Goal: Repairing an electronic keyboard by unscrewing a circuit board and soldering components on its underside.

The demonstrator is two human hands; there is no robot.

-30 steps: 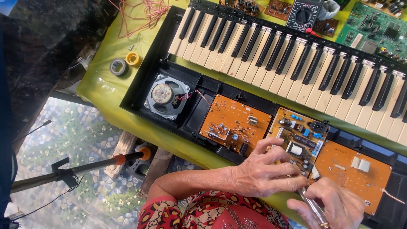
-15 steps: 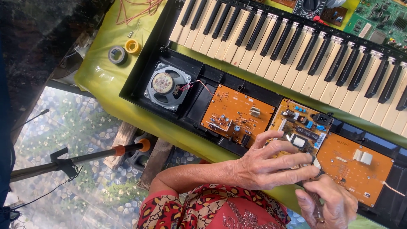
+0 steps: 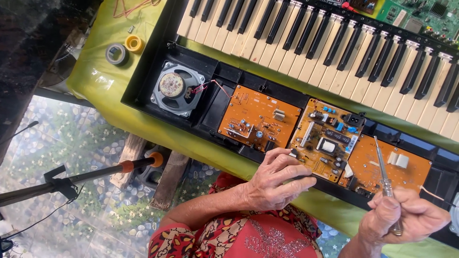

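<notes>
At six o'clock, the left hand [image 3: 275, 184] curls loosely on the bumpy orange board [image 3: 326, 141], gripping nothing. At four o'clock, the right hand [image 3: 406, 217] squeezes a thin shiny screwdriver [image 3: 384, 174].

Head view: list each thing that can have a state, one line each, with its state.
Keyboard: casing open, boards exposed.
Speaker: seated in the casing, wired.
Middle circuit board: lying in the casing, left hand resting on its edge.
Screwdriver: lifted off the boards, gripped in the right hand.
Tape rolls: lying flat on the green cloth.
</notes>
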